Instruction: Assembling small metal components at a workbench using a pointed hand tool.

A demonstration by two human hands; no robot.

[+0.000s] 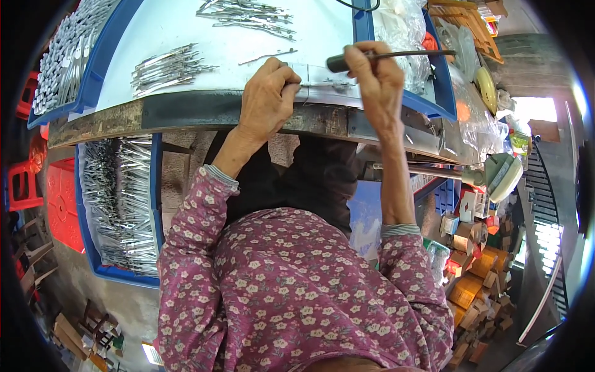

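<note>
My left hand is closed in a pinch at the near edge of the white work surface. From its fingertips a thin metal part runs to the right; the pinched end is hidden. My right hand is raised just right of it, wrapped round a screwdriver-like tool with a thick dark round end and a long thin shaft pointing right. Beyond my left hand lies one loose slim metal piece. Bundles of similar metal parts lie to the left, and more metal parts lie farther back.
A blue-rimmed tray of white and metal pieces stands at the left. Below the bench, a blue crate holds many metal rods beside a red stool. Clear plastic bags sit at the right. A lamp-like fixture juts out at bench level.
</note>
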